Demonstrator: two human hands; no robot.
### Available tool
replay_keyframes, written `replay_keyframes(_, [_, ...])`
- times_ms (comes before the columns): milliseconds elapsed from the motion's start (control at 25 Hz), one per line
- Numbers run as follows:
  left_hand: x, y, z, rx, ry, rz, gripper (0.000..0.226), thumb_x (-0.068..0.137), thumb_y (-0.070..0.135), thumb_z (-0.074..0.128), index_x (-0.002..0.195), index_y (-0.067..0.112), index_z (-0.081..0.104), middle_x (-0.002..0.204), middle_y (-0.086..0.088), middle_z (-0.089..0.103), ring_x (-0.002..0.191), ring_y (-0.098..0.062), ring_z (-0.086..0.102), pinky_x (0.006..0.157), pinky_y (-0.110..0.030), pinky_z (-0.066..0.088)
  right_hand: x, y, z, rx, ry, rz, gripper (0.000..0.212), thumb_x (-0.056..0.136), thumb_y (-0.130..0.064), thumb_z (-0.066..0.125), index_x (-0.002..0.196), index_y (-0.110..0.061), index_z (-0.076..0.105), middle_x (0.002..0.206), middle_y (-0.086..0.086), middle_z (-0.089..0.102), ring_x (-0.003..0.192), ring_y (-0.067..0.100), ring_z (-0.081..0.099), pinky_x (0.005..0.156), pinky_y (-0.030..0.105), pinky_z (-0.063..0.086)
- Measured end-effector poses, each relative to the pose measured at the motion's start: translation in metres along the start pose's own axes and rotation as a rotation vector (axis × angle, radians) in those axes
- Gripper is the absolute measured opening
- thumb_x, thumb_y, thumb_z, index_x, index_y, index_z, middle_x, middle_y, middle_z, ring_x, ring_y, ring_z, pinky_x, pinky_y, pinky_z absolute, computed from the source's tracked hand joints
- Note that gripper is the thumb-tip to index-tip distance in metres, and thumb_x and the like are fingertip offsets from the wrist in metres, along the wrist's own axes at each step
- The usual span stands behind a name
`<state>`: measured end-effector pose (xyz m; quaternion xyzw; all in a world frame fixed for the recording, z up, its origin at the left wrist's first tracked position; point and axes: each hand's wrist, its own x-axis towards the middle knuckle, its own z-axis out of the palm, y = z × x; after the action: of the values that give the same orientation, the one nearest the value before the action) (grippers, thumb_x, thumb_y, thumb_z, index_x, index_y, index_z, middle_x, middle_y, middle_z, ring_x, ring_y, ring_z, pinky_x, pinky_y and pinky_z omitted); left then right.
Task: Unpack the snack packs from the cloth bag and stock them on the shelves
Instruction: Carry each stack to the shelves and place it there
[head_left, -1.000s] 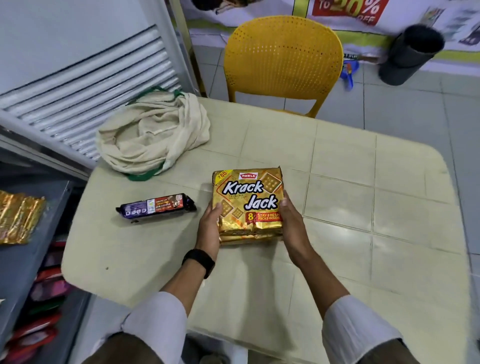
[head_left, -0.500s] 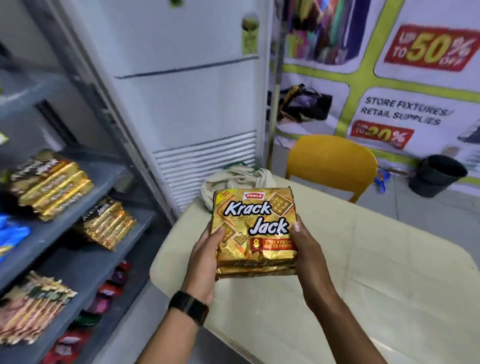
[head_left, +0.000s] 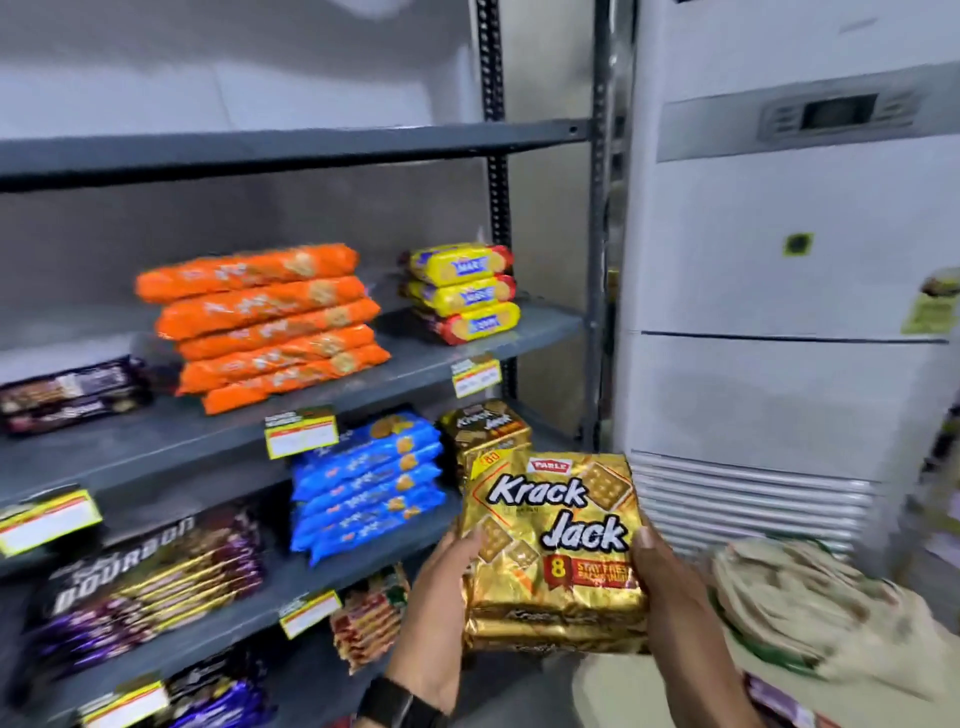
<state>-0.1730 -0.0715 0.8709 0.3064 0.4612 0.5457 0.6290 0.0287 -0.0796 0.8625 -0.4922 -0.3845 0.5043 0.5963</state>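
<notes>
I hold a stack of gold Krack Jack packs (head_left: 556, 540) in front of the grey shelves (head_left: 426, 358). My left hand (head_left: 441, 613) grips its left edge and my right hand (head_left: 670, 597) grips its right edge. The stack hovers just right of the second shelf, in front of other Krack Jack packs (head_left: 485, 431) lying there. The cream cloth bag (head_left: 795, 603) lies crumpled on the table at the lower right, partly blurred.
The shelves carry orange packs (head_left: 270, 322), yellow packs (head_left: 462, 291), blue packs (head_left: 369, 483), Bourbon packs (head_left: 150, 577) and dark packs (head_left: 67, 389). A tall white air-conditioner cabinet (head_left: 779, 312) stands right of the shelf upright (head_left: 600, 260). Yellow price tags hang on the shelf edges.
My view has swung left and up from the table to the shelves. Both hands have carried the Krack Jack stack off the table toward the second shelf.
</notes>
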Motion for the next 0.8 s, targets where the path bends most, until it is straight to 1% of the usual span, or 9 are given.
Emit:
replay_keyframes(80, [0.000, 0.021, -0.030, -0.011, 0.073, -0.004, 0.066, 0.074, 0.056, 0.079, 0.132, 0.028, 0.066, 0.126, -0.005, 0.073, 0.114, -0.032, 0.071, 0.104, -0.055, 0.051, 0.006, 0.002, 0.037, 0.003, -0.069, 0.005, 0.035, 0.102, -0.044, 0.050, 0.127, -0.029, 0.070, 0.117, -0.004, 0.079, 0.104, 0.014, 0.076, 0.086, 0.034, 0.057])
replay_keyframes(200, [-0.002, 0.048, -0.065, -0.031, 0.105, 0.036, 0.037, 0.094, 0.039, 0.063, 0.126, 0.021, 0.070, 0.116, -0.011, 0.077, 0.104, -0.034, 0.075, 0.097, -0.054, 0.055, 0.017, 0.013, 0.081, 0.020, -0.188, 0.037, 0.035, 0.105, -0.044, 0.049, 0.129, -0.028, 0.069, 0.114, -0.003, 0.080, 0.106, 0.018, 0.076, 0.094, 0.042, 0.056])
replay_keyframes(280, [-0.001, 0.055, -0.078, -0.023, 0.137, 0.043, 0.031, 0.098, 0.034, 0.058, 0.123, 0.020, 0.071, 0.113, -0.011, 0.078, 0.102, -0.033, 0.075, 0.095, -0.052, 0.056, 0.025, 0.029, 0.097, 0.000, -0.229, 0.062, 0.049, 0.095, -0.063, 0.055, 0.134, -0.037, 0.066, 0.125, -0.005, 0.076, 0.117, 0.020, 0.072, 0.107, 0.051, 0.051])
replay_keyframes(360, [0.011, 0.050, -0.091, -0.008, 0.158, 0.043, 0.036, 0.093, 0.037, 0.064, 0.125, 0.022, 0.071, 0.119, -0.010, 0.076, 0.110, -0.034, 0.072, 0.101, -0.057, 0.052, 0.039, 0.054, 0.101, 0.001, -0.225, 0.108, 0.072, 0.077, -0.086, 0.057, 0.139, -0.047, 0.060, 0.140, -0.010, 0.067, 0.129, 0.017, 0.064, 0.116, 0.054, 0.042])
replay_keyframes(400, [0.022, 0.046, -0.093, -0.006, 0.173, 0.034, 0.041, 0.088, 0.041, 0.068, 0.125, 0.024, 0.071, 0.125, -0.008, 0.074, 0.115, -0.034, 0.070, 0.104, -0.059, 0.050, 0.046, 0.060, 0.101, -0.015, -0.226, 0.119, 0.074, 0.075, -0.089, 0.057, 0.139, -0.050, 0.058, 0.142, -0.012, 0.065, 0.131, 0.016, 0.062, 0.117, 0.054, 0.040])
replay_keyframes(560, [0.087, 0.025, -0.086, 0.030, 0.201, 0.000, 0.058, 0.071, 0.063, 0.076, 0.120, 0.032, 0.074, 0.133, -0.003, 0.069, 0.127, -0.032, 0.061, 0.109, -0.060, 0.043, 0.087, 0.052, 0.096, 0.007, -0.218, 0.139, 0.043, 0.099, -0.058, 0.049, 0.133, -0.038, 0.067, 0.123, -0.001, 0.077, 0.114, 0.025, 0.073, 0.105, 0.055, 0.052])
replay_keyframes(640, [0.122, 0.020, -0.070, 0.049, 0.214, 0.002, 0.058, 0.070, 0.063, 0.075, 0.118, 0.032, 0.075, 0.130, -0.001, 0.071, 0.128, -0.029, 0.061, 0.113, -0.058, 0.040, 0.118, 0.044, 0.090, -0.021, -0.195, 0.140, 0.039, 0.107, -0.049, 0.042, 0.130, -0.034, 0.068, 0.117, 0.003, 0.079, 0.108, 0.026, 0.076, 0.100, 0.056, 0.056])
replay_keyframes(720, [0.161, 0.017, -0.046, 0.044, 0.225, -0.005, 0.038, 0.090, 0.047, 0.064, 0.113, 0.021, 0.077, 0.114, -0.006, 0.078, 0.110, -0.028, 0.072, 0.108, -0.054, 0.047, 0.164, 0.046, 0.082, -0.076, -0.164, 0.145, 0.040, 0.108, -0.047, 0.039, 0.125, -0.030, 0.071, 0.110, 0.004, 0.081, 0.100, 0.026, 0.078, 0.095, 0.053, 0.058])
replay_keyframes(800, [0.205, 0.017, -0.020, 0.022, 0.258, -0.041, 0.031, 0.100, 0.035, 0.055, 0.102, 0.013, 0.078, 0.099, -0.012, 0.080, 0.085, -0.027, 0.078, 0.096, -0.050, 0.056, 0.219, 0.054, 0.073, -0.108, -0.133, 0.168, 0.042, 0.109, -0.042, 0.038, 0.118, -0.024, 0.074, 0.103, 0.007, 0.081, 0.094, 0.028, 0.079, 0.091, 0.053, 0.060])
